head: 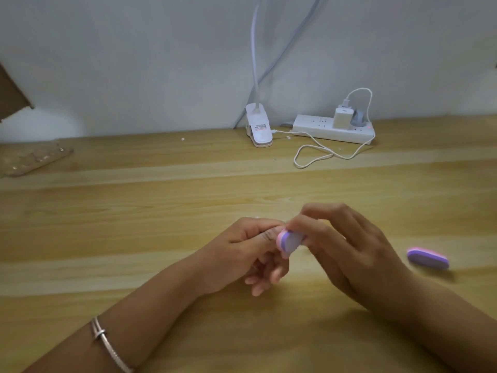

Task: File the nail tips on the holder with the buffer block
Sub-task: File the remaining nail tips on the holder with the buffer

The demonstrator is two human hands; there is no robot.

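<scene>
While right hand [349, 249] is pinching the block [289, 242] by its edges, left hand [242, 249] is pressing thumb to forefinger at the block's rounded end; whatever they are gripping is hidden. Block is looking light, foam-soft, grippy: take the edges, keeping the grit face free. Long axis is slanting from right fingertips down toward left thumb. Spare block [428, 258] is lying beyond right hand; probable holder [35, 160] far beyond left, blurred.

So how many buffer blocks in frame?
2. One buffer block pinched by the right hand, beside the left hand; spare block lying on the table further right. None seen elsewhere.
</scene>
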